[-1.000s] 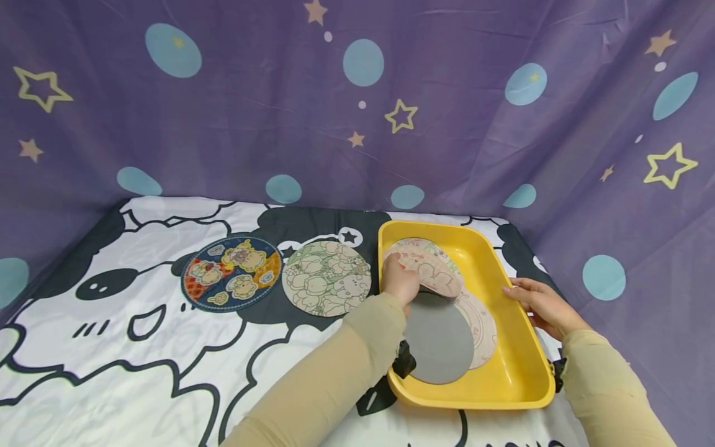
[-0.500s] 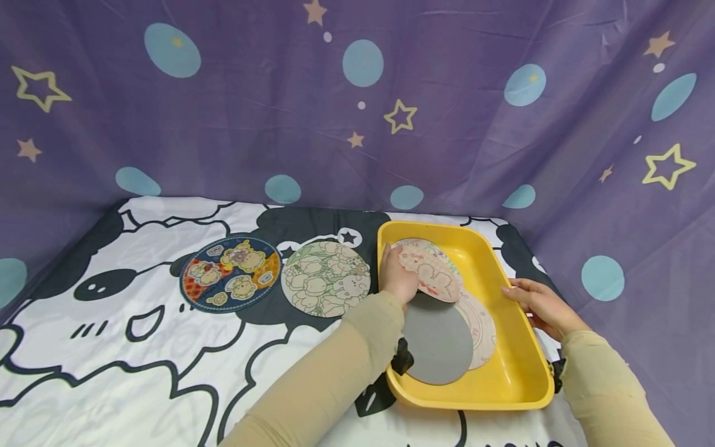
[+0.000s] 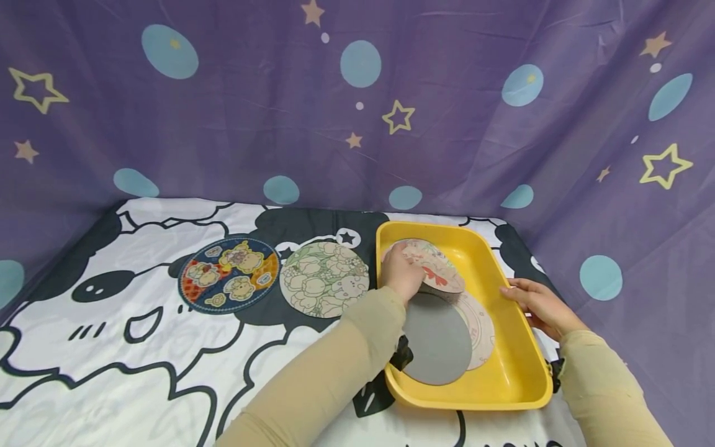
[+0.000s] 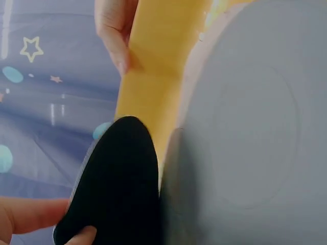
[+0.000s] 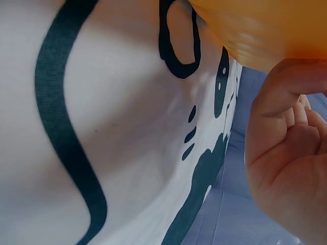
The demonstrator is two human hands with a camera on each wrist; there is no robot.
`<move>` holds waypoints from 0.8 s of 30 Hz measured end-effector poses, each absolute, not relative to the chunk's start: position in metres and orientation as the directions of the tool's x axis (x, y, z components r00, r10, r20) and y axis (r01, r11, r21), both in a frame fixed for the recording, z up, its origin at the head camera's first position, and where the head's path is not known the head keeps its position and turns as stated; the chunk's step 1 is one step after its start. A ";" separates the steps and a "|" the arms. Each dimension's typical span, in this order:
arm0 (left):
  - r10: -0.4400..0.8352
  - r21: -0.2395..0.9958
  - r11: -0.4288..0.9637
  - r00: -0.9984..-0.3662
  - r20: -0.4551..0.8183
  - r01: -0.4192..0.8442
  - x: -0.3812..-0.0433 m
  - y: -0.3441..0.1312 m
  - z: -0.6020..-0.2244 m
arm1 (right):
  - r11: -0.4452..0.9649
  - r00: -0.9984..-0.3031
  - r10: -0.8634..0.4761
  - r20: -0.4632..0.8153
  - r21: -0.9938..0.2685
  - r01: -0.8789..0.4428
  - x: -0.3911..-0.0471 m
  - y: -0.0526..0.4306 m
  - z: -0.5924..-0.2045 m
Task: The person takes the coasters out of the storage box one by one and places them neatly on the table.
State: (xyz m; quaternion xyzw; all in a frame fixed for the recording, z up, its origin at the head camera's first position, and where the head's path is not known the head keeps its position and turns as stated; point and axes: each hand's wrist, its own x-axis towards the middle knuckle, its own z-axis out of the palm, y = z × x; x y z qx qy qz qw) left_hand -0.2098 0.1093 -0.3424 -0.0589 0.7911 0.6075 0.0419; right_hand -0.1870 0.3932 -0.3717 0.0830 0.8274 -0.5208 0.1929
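In the head view, my left hand (image 3: pixel 403 273) pinches a pink printed disc (image 3: pixel 444 280) over the yellow tray (image 3: pixel 516 347), right of centre; its foreshortened long axis slants from upper left to lower right. Lower in the tray, I see a grey disc (image 3: pixel 438 341) overlapping a pale pink disc (image 3: pixel 483 332). My right hand (image 3: pixel 543 304) grips the tray's right rim.

The left wrist view adds the held disc's black underside, rounded end upward, my fingers at its lower-left edge.

The right wrist view shows me curled fingers at far right.
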 end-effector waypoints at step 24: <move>0.279 0.951 0.297 -0.944 -0.178 -0.091 -0.205 0.064 -0.319 | 0.456 -0.909 -0.059 -0.413 -0.821 0.344 -0.187 0.393 -0.371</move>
